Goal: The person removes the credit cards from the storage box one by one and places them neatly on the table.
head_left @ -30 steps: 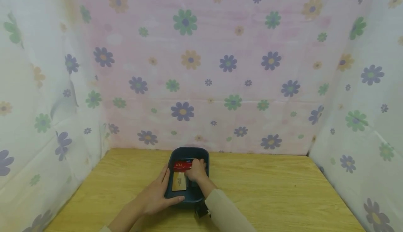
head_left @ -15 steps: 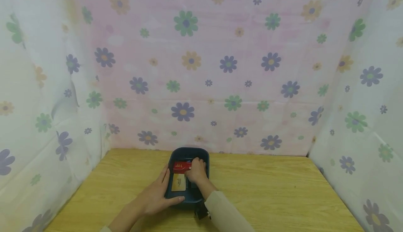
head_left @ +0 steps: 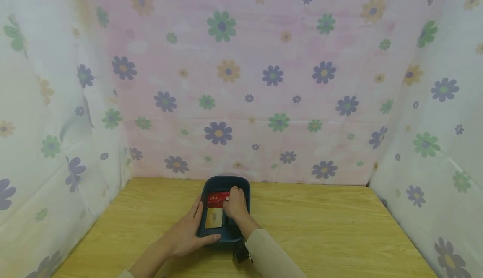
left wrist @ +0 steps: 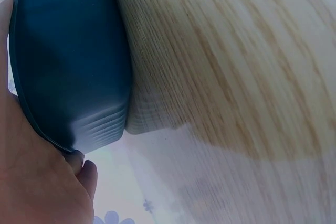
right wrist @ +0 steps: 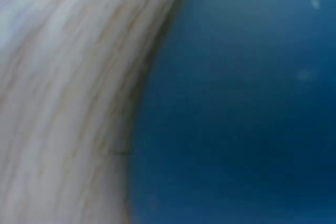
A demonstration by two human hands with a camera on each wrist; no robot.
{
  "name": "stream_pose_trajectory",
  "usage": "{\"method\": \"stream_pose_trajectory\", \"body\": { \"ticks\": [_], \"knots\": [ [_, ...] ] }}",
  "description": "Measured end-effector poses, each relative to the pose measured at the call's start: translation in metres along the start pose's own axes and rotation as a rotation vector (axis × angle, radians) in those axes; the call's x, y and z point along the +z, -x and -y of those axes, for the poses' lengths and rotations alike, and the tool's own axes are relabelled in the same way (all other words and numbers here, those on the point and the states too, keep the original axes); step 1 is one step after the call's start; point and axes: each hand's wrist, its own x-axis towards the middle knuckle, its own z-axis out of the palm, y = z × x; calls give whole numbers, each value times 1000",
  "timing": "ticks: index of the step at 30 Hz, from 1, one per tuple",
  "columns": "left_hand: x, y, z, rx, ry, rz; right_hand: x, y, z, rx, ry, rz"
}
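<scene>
A dark blue plastic box (head_left: 226,180) with rounded corners sits on the table. Inside it, a red card marked VIP (head_left: 216,198) lies behind a gold-and-white card (head_left: 214,218). My left hand (head_left: 185,232) rests against the box, fingers straight along its left wall and thumb across the front rim. In the left wrist view, that hand (left wrist: 42,182) is beside the box's outer wall (left wrist: 73,51). My right hand (head_left: 236,204) reaches into the right part of the box, fingers bent downward near the red card's right end. What lies beneath those fingertips is hidden.
The light wood table (head_left: 320,227) extends to both sides of the box. Flower-print cloth (head_left: 256,81) encloses the back and sides. A black wrist camera (head_left: 241,253) hangs under the right wrist. The blurred right wrist view shows mostly blue box wall (right wrist: 236,103).
The right-hand fingers have shifted slightly within the box. The box and the left hand look unchanged.
</scene>
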Motion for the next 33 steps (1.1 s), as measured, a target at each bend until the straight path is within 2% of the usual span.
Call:
{"method": "stream_pose_trajectory", "body": {
  "ticks": [11,19,33],
  "knots": [
    [0,-2,1,-1,-5,0,-2,-1,0,-50,-110,-38],
    [1,-1,0,-5,-19,-2,-3,2,2,-7,-204,-32],
    [2,-3,2,11,-19,-4,-3,1,2,7,-250,-49]
  ]
}}
